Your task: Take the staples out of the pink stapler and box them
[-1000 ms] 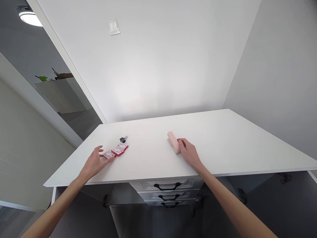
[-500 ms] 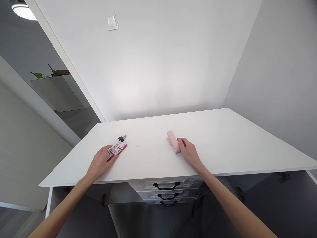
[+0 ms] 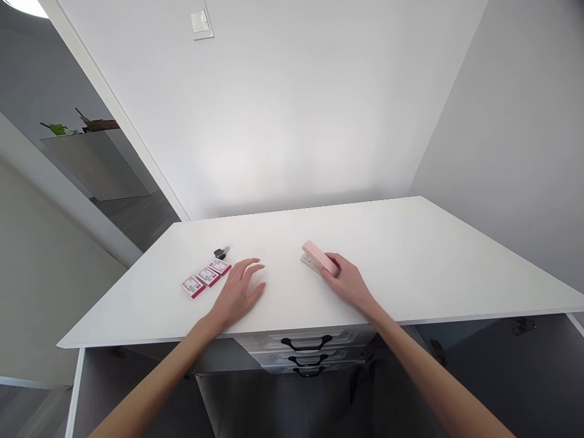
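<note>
My right hand (image 3: 345,280) grips the near end of a pink stapler (image 3: 316,258), whose far end is tilted up off the white desk (image 3: 410,255). My left hand (image 3: 241,290) lies open with spread fingers on the desk, between the stapler and a row of three small red-and-white boxes (image 3: 206,277). It touches none of the boxes. A black binder clip (image 3: 221,252) lies just beyond the boxes.
Under the desk's front edge sits a drawer unit with black handles (image 3: 307,344). Walls close off the desk at the back and right. A doorway opens at the left, and a light switch (image 3: 200,23) is high on the wall.
My left hand has left the red boxes and slid right toward the desk's middle. My right hand has closed on the stapler and raised its far end.
</note>
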`<state>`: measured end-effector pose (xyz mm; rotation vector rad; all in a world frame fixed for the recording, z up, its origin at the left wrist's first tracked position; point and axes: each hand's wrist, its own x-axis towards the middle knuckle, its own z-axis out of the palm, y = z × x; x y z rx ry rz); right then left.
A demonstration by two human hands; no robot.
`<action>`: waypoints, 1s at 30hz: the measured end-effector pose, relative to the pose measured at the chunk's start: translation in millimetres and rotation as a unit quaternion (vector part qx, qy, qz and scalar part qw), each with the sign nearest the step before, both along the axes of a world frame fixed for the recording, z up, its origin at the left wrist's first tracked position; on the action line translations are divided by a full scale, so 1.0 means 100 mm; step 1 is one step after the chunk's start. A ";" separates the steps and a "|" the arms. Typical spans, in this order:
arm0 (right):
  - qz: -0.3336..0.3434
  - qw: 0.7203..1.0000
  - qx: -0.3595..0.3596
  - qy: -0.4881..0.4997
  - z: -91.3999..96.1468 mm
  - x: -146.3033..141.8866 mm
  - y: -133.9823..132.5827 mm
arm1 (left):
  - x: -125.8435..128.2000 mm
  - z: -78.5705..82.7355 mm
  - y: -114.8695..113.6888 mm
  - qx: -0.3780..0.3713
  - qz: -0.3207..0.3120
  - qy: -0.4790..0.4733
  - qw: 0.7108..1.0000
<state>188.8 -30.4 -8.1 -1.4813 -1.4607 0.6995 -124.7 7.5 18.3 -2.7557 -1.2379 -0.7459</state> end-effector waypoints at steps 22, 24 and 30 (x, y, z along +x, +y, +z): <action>0.034 0.998 0.038 -0.023 -0.03 0.01 0.04 | 1.15 -0.03 0.28 -0.288 -0.056 -0.194 0.936; 0.043 0.999 0.027 -0.007 -0.02 0.03 0.04 | 1.16 -0.03 0.27 -0.277 -0.054 -0.196 0.939; 0.082 0.995 0.008 0.050 0.05 0.07 0.00 | 1.18 -0.03 0.26 -0.283 -0.073 -0.193 0.937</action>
